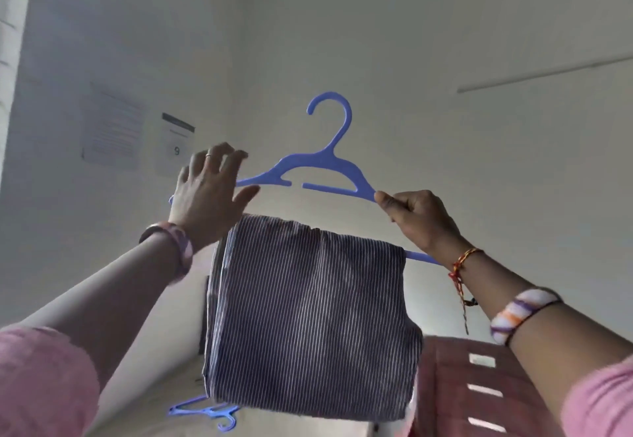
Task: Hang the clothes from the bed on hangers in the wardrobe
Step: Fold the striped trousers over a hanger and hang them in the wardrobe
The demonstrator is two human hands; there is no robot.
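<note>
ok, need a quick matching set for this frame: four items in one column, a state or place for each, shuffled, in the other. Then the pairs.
Items:
1. blue hanger
2. striped garment
3. left hand
4. right hand

States or places:
A. grips the hanger's end, fingers curled round it
B. folded over the lower bar, hanging down
C. fingers spread at the other shoulder of the hanger
D. held up in the air, hook pointing up

Pairs: 1-D, 2-B, 3-C, 4-A
</note>
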